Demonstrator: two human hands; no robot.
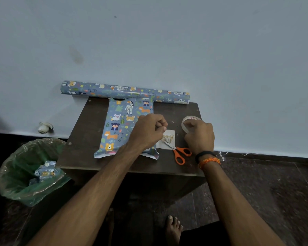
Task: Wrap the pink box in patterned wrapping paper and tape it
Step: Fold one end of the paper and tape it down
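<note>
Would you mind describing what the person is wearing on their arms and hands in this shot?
Both forearms are bare, with no sleeves in view and no gloves. The left hand has nothing on it or its wrist. The wrist of the right hand carries a black band and, just below it, an orange braided thread. No rings are visible.

One wrapped box (122, 128), one paper roll (124, 91), one tape roll (188, 121), one scissors (180, 154), one bin (28, 172).

Orange-handled scissors (180, 154) lie on the brown table (82, 139), just below the fingers, blades on a small card (167, 140). Far left, a green-lined bin (21, 174) holds scraps.
</note>
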